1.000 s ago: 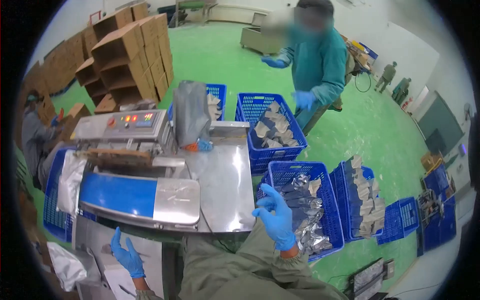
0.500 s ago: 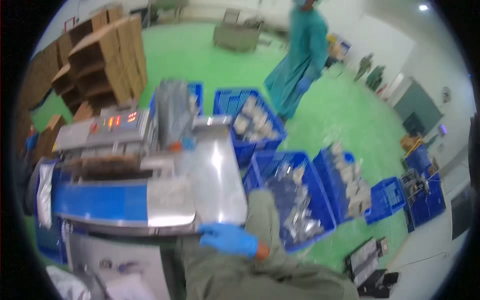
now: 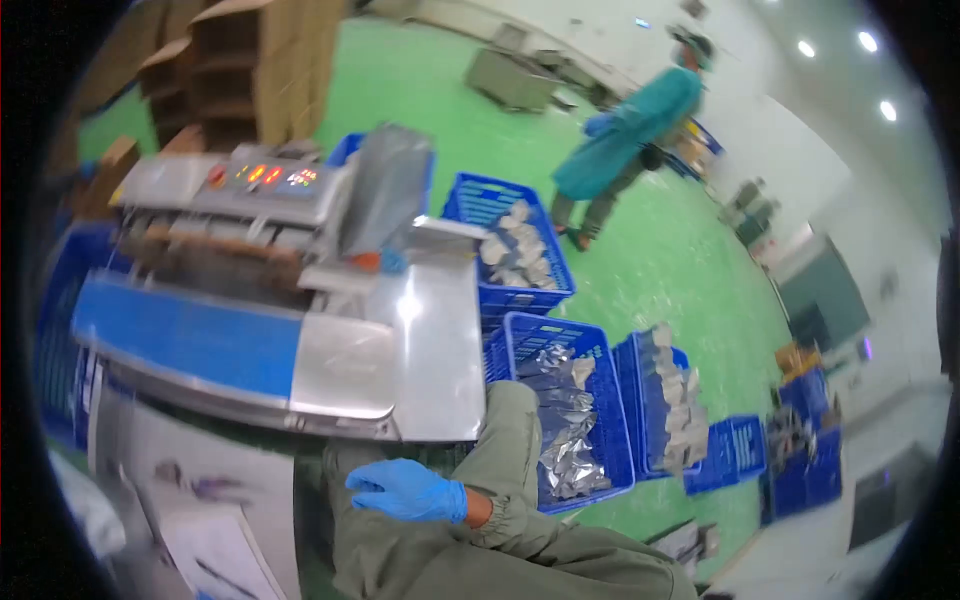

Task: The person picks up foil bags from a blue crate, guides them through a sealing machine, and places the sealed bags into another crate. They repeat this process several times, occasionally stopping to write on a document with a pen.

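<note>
My right hand (image 3: 408, 490), in a blue glove, rests on my green-trousered leg (image 3: 515, 420). Its fingers are loosely bent and apart, with nothing visible in them. Just beyond it stands a sealing machine with a blue conveyor belt (image 3: 190, 325), a steel end plate (image 3: 343, 368) and a lit red display (image 3: 270, 178). To the right of my leg, a blue crate (image 3: 622, 440) holds silver foil packets (image 3: 570, 440). My left hand is not in view; a tiny blue patch at the bottom edge is too small to make out.
More blue crates (image 3: 463, 190) with packets stand on the green floor (image 3: 640, 290). Cardboard boxes (image 3: 230, 70) are stacked at the back left. A person in a teal gown (image 3: 630, 130) is beyond the crates. Paper with a pen (image 3: 222, 560) lies at the lower left.
My right hand has moved from beside the machine's edge back onto my leg. The view has shifted, and the person in the teal gown has moved farther away to the right.
</note>
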`<state>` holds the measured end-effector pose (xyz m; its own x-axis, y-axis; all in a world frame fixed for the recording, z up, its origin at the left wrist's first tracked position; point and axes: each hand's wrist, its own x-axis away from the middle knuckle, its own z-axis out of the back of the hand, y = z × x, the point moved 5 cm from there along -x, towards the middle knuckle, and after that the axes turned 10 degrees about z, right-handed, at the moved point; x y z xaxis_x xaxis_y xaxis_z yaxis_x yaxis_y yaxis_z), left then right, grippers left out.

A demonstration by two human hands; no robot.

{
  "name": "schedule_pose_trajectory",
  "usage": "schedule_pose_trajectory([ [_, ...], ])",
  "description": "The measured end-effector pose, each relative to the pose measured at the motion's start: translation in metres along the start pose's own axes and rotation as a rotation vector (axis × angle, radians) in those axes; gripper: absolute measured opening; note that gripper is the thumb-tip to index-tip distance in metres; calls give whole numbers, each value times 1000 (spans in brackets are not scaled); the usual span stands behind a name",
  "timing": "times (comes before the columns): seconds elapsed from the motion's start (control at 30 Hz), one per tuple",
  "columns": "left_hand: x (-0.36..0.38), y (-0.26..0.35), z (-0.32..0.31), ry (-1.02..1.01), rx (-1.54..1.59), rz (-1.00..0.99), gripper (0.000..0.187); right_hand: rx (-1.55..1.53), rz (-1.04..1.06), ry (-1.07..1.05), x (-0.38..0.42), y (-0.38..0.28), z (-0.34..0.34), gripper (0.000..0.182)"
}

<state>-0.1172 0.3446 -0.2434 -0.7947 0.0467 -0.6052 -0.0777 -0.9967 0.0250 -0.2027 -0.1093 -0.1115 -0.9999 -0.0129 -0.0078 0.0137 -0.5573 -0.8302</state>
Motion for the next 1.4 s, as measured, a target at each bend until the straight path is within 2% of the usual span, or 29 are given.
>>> schedule_pose_trajectory([
  [0.07, 25, -22, -43, 3, 55, 32, 38, -6, 139, -94, -16, -18, -19, 29],
  [0.13, 45, -44, -54, -20, -73, 138, 42, 22, 13, -320, -33, -33, -43, 31],
  [0.17, 60, -52, -66, -459, 389, 614, 53, -116, -36, -351, -41, -41, -56, 27],
  [0.2, 45, -27, -35, -317, 119, 297, 54, -83, -60, -388, -49, -39, -74, 23],
  [0.23, 20, -6, -6, -319, 29, 273, 55, -144, -64, -415, -55, -34, -92, 21],
  [0.33, 6, -1, 11, -471, 102, 394, 58, -211, -212, -394, -86, -35, -149, 15],
  [0.4, 5, -2, 9, -485, 113, 434, 55, -135, -3, -375, -114, -39, -188, 17],
  [0.47, 8, -12, 7, -470, 192, 402, 52, -70, 69, -441, -137, -47, -234, 24],
  [0.53, 15, -20, 3, -449, 214, 457, 49, 119, 89, -630, -156, -57, -278, 35],
  [0.57, 18, -25, 1, -425, 301, 475, 48, 114, 92, -662, -159, -62, -298, 35],
  [0.63, 23, -32, -1, -405, 366, 519, 48, 332, 266, -740, -157, -78, -337, 42],
  [0.67, 21, -33, 0, -376, 400, 515, 47, 322, 277, -768, -157, -84, -350, 42],
  [0.73, 27, -35, 11, -356, 410, 535, 47, 373, 161, -850, -149, -85, -372, 45],
  [0.8, 32, -45, 21, -239, 579, 639, 45, 349, 247, -812, -152, -65, -385, 44],
  [0.87, 58, -66, 36, -237, 538, 630, 43, 15, 153, -870, -148, -52, -375, 32],
  [0.9, 76, -72, 45, -350, 337, 601, 43, 27, 131, -893, -140, -46, -365, 32],
  [0.93, 85, -77, 49, -450, 129, 560, 42, -214, -70, -882, -139, -51, -356, 23],
  [0.97, 85, -76, 53, -464, 96, 513, 42, -451, -269, -855, -137, -58, -355, 14],
  [1.0, 88, -78, 51, -474, 98, 538, 42, -436, -280, -876, -131, -63, -358, 14],
  [1.07, 90, -76, 43, -453, 136, 530, 43, -593, -161, -857, -116, -85, -371, 8],
  [1.13, 91, -77, 42, -449, 130, 544, 43, -593, -165, -884, -97, -93, -392, 7],
  [1.27, 88, -80, 43, -466, 146, 529, 39, -459, -37, -813, -87, -76, -420, 8],
  [1.33, 89, -82, 40, -439, 154, 528, 38, -349, 97, -774, -87, -67, -420, 10],
  [1.4, 92, -80, 41, -420, 170, 520, 36, -326, 112, -800, -84, -61, -422, 12],
])
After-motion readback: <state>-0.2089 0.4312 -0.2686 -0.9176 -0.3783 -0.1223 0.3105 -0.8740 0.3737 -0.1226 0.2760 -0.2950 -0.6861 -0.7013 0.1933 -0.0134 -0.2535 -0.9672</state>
